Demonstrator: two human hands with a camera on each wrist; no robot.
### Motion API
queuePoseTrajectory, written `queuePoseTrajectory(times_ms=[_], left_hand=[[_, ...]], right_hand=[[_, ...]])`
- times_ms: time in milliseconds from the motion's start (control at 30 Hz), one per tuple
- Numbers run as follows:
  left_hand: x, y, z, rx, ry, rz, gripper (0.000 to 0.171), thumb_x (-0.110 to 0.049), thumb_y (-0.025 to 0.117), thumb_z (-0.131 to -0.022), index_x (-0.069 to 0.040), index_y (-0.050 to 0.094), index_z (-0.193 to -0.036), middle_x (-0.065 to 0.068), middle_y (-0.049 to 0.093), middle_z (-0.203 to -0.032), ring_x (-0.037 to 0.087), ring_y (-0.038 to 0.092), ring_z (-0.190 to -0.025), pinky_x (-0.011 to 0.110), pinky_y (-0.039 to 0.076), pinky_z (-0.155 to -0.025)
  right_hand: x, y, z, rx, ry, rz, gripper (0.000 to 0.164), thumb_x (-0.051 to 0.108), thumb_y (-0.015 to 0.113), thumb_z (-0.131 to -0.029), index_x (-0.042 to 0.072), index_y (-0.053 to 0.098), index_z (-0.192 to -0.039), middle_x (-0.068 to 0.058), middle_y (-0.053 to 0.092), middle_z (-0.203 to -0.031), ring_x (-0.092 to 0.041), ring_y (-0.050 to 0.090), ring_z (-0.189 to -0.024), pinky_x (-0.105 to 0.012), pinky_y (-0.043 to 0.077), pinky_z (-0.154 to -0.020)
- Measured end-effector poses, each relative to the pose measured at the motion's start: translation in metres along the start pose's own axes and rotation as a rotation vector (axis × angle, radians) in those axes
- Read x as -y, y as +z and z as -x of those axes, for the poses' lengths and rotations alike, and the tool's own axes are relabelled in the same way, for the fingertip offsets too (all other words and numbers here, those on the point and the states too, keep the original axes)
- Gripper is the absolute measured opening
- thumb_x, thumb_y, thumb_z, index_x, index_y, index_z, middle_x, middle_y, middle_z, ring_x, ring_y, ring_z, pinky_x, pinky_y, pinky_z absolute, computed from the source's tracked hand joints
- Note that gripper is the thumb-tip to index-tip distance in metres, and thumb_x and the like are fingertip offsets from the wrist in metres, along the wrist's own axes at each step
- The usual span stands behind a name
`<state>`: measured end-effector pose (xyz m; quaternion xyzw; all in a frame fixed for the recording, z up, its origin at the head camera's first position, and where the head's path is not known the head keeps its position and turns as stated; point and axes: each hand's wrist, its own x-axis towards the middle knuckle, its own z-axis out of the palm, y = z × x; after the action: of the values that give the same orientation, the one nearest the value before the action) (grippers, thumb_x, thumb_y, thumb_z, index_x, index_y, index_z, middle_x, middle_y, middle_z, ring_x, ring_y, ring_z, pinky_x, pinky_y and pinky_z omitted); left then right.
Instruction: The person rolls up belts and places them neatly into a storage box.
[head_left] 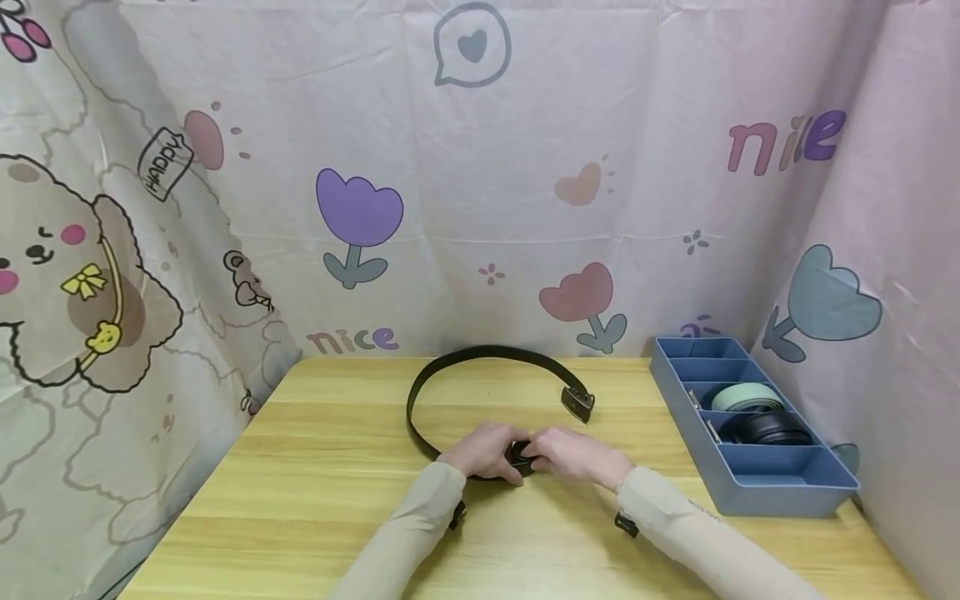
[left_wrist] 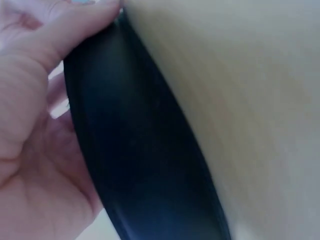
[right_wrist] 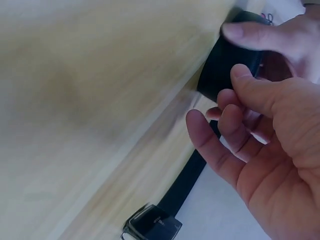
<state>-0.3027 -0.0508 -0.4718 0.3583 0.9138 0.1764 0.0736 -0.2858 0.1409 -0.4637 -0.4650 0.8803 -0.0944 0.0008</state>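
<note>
A black belt (head_left: 411, 408) curves in a wide loop over the table, its metal buckle (head_left: 577, 403) lying at the loop's right end. The other end is bent into a small coil (head_left: 521, 460) between the two hands. My left hand (head_left: 483, 450) holds this coil from the left, the thumb over the strap (left_wrist: 140, 145) in the left wrist view. From the right, my right hand (head_left: 573, 455) pinches the coil's edge between thumb and curled fingers. In the right wrist view the flat strap and the buckle (right_wrist: 155, 223) show beyond the right fingers.
A blue-grey divided tray (head_left: 787, 482) stands at the table's right side. It holds a rolled mint-green belt (head_left: 742, 397) and a rolled black belt (head_left: 774, 428) in separate compartments. Patterned cloth (head_left: 487, 167) hangs behind and at both sides of the wooden table (head_left: 300, 467).
</note>
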Motion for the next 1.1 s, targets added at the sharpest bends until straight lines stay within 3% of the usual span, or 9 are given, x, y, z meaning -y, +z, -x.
queuePoseTrajectory(times_ms=[133, 233, 433, 567, 700, 800, 867, 933, 1100], left_hand=[[0.000, -0.003, 0.001, 0.039, -0.040, 0.037, 0.051, -0.023, 0.088, -0.069, -0.026, 0.068, -0.116, -0.014, 0.066, -0.099, 0.003, 0.054, -0.081, 0.021, 0.045, -0.079], [-0.004, -0.004, -0.001, 0.018, -0.089, 0.004, 0.048, -0.025, 0.089, -0.066, -0.024, 0.072, -0.111, -0.014, 0.068, -0.096, 0.004, 0.054, -0.078, 0.021, 0.046, -0.075], [-0.008, 0.000, -0.002, -0.124, -0.143, -0.109, 0.026, -0.040, 0.090, -0.059, -0.029, 0.074, -0.077, -0.018, 0.064, -0.072, 0.003, 0.051, -0.065, 0.022, 0.043, -0.060], [-0.007, 0.001, -0.001, -0.151, -0.127, -0.148, 0.030, -0.047, 0.089, -0.059, -0.028, 0.066, -0.064, -0.016, 0.055, -0.060, 0.004, 0.046, -0.057, 0.023, 0.039, -0.054], [-0.001, 0.000, 0.001, -0.071, -0.052, -0.088, 0.030, -0.038, 0.089, -0.063, -0.027, 0.073, -0.086, -0.017, 0.064, -0.076, 0.003, 0.051, -0.067, 0.020, 0.042, -0.063], [0.002, -0.002, 0.002, 0.006, -0.017, -0.017, 0.046, -0.029, 0.090, -0.065, -0.027, 0.072, -0.108, -0.017, 0.067, -0.095, 0.002, 0.054, -0.078, 0.020, 0.045, -0.075], [0.004, -0.002, 0.002, 0.040, -0.014, 0.020, 0.051, -0.027, 0.089, -0.067, -0.026, 0.070, -0.114, -0.016, 0.067, -0.098, 0.002, 0.055, -0.081, 0.020, 0.045, -0.079], [0.004, -0.003, 0.001, 0.042, -0.026, 0.030, 0.054, -0.028, 0.089, -0.067, -0.026, 0.070, -0.118, -0.015, 0.067, -0.096, 0.003, 0.054, -0.079, 0.020, 0.046, -0.077], [0.002, -0.002, -0.001, -0.017, -0.067, -0.071, 0.053, -0.040, 0.091, -0.062, -0.029, 0.074, -0.111, -0.016, 0.067, -0.087, 0.003, 0.052, -0.071, 0.021, 0.045, -0.069]], right_hand=[[-0.001, 0.000, 0.000, 0.000, -0.014, 0.012, 0.008, 0.016, 0.066, -0.092, 0.018, 0.072, -0.097, 0.004, 0.071, -0.096, -0.005, 0.064, -0.086, -0.020, 0.053, -0.079], [-0.001, 0.000, 0.001, -0.004, -0.025, 0.011, 0.005, 0.015, 0.067, -0.092, 0.018, 0.070, -0.095, 0.004, 0.069, -0.093, -0.005, 0.063, -0.084, -0.019, 0.052, -0.077], [0.009, 0.001, 0.000, -0.057, 0.060, 0.000, 0.003, 0.017, 0.067, -0.092, 0.018, 0.067, -0.089, 0.004, 0.067, -0.086, -0.001, 0.054, -0.071, -0.018, 0.048, -0.067], [0.013, 0.000, -0.002, -0.068, 0.064, -0.041, 0.010, 0.014, 0.066, -0.092, 0.017, 0.066, -0.082, 0.005, 0.065, -0.077, -0.001, 0.049, -0.065, -0.017, 0.045, -0.061], [0.009, 0.000, -0.003, -0.042, 0.033, -0.054, 0.008, 0.014, 0.066, -0.092, 0.018, 0.070, -0.088, 0.004, 0.070, -0.086, -0.002, 0.058, -0.073, -0.018, 0.050, -0.070], [0.004, 0.001, -0.002, -0.007, 0.016, -0.041, 0.007, 0.016, 0.066, -0.093, 0.019, 0.072, -0.093, 0.004, 0.072, -0.094, -0.001, 0.061, -0.081, -0.018, 0.052, -0.076], [0.001, 0.001, -0.001, 0.006, 0.009, -0.030, 0.007, 0.016, 0.066, -0.093, 0.019, 0.072, -0.095, 0.005, 0.071, -0.095, 0.000, 0.060, -0.082, -0.019, 0.052, -0.076], [0.000, 0.001, 0.000, 0.009, -0.002, -0.030, 0.008, 0.016, 0.066, -0.093, 0.019, 0.072, -0.096, 0.004, 0.071, -0.094, -0.001, 0.060, -0.082, -0.019, 0.052, -0.075], [0.001, 0.001, 0.002, -0.006, -0.010, -0.006, 0.009, 0.015, 0.065, -0.093, 0.019, 0.071, -0.098, 0.005, 0.070, -0.096, -0.002, 0.061, -0.083, -0.019, 0.052, -0.076]])
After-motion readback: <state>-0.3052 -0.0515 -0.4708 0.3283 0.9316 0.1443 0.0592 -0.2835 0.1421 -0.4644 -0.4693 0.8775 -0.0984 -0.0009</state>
